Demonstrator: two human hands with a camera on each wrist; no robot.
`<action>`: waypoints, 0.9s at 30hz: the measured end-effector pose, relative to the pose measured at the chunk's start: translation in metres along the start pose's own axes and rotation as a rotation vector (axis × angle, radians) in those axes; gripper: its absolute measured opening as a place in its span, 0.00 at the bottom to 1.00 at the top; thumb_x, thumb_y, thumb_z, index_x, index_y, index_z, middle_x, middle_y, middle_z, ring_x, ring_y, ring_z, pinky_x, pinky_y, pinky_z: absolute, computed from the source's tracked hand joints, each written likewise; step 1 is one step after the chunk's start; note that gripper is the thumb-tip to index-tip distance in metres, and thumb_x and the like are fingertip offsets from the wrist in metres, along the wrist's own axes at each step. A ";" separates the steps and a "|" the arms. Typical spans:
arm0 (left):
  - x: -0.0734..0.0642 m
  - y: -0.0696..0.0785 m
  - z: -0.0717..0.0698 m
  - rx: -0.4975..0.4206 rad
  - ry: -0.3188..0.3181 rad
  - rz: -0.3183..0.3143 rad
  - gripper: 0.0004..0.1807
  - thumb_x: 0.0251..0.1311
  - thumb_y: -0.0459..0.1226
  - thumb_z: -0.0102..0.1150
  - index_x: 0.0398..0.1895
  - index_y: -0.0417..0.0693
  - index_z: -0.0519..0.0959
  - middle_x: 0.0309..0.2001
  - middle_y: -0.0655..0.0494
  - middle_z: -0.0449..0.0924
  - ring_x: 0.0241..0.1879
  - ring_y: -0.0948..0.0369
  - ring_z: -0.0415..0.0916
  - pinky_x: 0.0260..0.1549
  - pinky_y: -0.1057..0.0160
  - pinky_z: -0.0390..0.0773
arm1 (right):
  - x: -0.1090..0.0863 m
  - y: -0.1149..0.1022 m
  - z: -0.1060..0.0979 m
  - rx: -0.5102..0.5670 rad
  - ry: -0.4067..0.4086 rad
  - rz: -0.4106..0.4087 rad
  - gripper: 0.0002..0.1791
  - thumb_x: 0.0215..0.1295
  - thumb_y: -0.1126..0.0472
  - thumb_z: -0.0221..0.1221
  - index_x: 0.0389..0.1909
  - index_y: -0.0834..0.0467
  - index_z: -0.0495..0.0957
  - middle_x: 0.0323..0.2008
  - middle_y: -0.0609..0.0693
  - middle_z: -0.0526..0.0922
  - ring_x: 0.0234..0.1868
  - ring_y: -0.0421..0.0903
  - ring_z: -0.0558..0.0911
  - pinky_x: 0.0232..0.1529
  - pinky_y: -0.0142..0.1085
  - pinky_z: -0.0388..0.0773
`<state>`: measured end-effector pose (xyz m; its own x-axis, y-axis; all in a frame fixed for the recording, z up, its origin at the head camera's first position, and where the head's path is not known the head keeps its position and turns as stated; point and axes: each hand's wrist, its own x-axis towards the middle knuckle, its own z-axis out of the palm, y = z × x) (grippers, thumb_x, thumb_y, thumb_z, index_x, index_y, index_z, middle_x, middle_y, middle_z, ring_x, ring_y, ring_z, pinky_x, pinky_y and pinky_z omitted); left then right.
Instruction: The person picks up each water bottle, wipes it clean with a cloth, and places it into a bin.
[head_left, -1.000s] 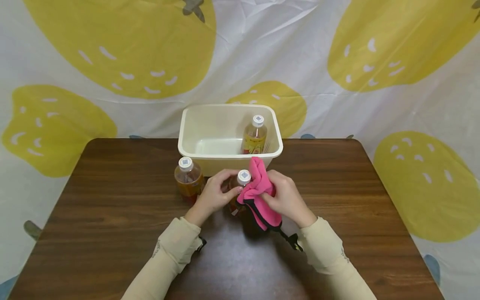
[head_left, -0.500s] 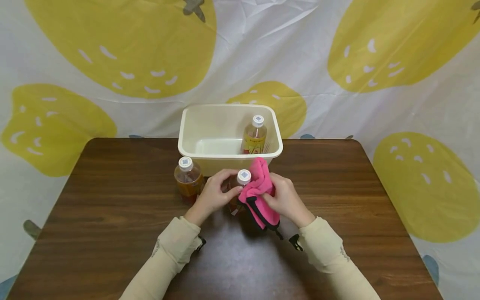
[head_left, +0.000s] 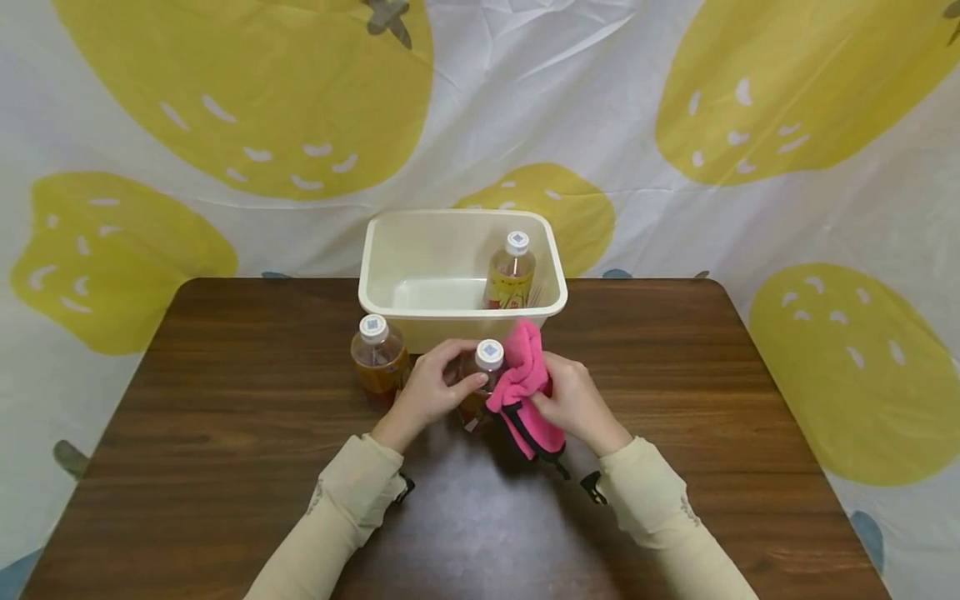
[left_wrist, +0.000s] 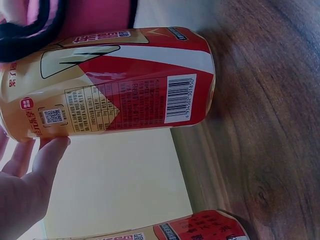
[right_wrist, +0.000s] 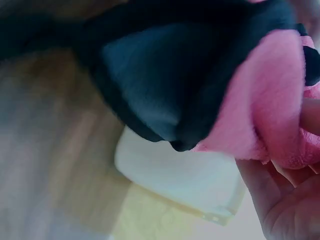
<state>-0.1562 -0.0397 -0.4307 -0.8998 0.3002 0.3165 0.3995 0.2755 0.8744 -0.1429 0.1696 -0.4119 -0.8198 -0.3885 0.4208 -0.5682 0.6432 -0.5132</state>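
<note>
A drink bottle (left_wrist: pixel 125 85) with a white cap and a red and tan label stands on the table in front of the bin. My left hand (head_left: pixel 437 385) holds it near the top, thumb toward me. In my right hand (head_left: pixel 577 396) is a bunched pink cloth (head_left: pixel 527 367) with black edging, gripped against the right side of that bottle. The left wrist view shows the cloth touching or very near the label; the exact contact is hidden. Much of the bottle's body is behind my left hand and the cloth in the head view.
A second bottle (head_left: pixel 380 367) stands just left of my left hand. Behind is a cream plastic bin (head_left: pixel 431 313) with another bottle (head_left: pixel 512 279) upright at its right end. The dark wooden table (head_left: pixel 247 417) meets a lemon-patterned curtain (head_left: pixel 480 108) at the back.
The cloth has shifted slightly to the right and away from the bottle's cap, its folds and lower edge changing. The left hand keeps its hold on the bottle.
</note>
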 end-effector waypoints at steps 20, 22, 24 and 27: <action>0.000 -0.001 -0.001 0.015 0.004 0.026 0.20 0.48 0.32 0.65 0.46 0.37 0.76 0.45 0.44 0.77 0.45 0.53 0.74 0.45 0.55 0.76 | -0.018 0.016 0.025 0.029 -0.067 0.076 0.10 0.41 0.72 0.64 0.24 0.58 0.74 0.19 0.46 0.73 0.22 0.40 0.68 0.23 0.31 0.68; 0.000 -0.001 0.000 0.015 0.005 0.030 0.20 0.48 0.32 0.65 0.46 0.37 0.76 0.44 0.44 0.77 0.44 0.53 0.74 0.44 0.55 0.76 | -0.012 0.009 0.013 0.053 -0.040 0.036 0.10 0.42 0.71 0.65 0.26 0.60 0.75 0.20 0.46 0.73 0.23 0.40 0.68 0.23 0.31 0.68; 0.001 0.000 0.000 0.011 0.005 0.029 0.20 0.48 0.31 0.65 0.46 0.37 0.76 0.44 0.44 0.77 0.44 0.53 0.74 0.44 0.55 0.76 | -0.005 0.002 0.002 0.049 -0.027 0.000 0.10 0.43 0.69 0.66 0.27 0.61 0.75 0.22 0.48 0.74 0.24 0.40 0.68 0.24 0.31 0.68; 0.001 0.001 -0.001 0.011 0.001 0.031 0.20 0.48 0.31 0.65 0.46 0.36 0.76 0.44 0.43 0.77 0.44 0.53 0.74 0.44 0.55 0.76 | 0.006 -0.009 -0.009 0.007 -0.035 -0.042 0.09 0.45 0.67 0.66 0.26 0.60 0.74 0.24 0.48 0.73 0.24 0.40 0.68 0.23 0.31 0.67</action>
<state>-0.1567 -0.0398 -0.4295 -0.8873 0.3077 0.3435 0.4288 0.2761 0.8602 -0.1423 0.1676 -0.3984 -0.7971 -0.4378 0.4158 -0.6025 0.6216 -0.5006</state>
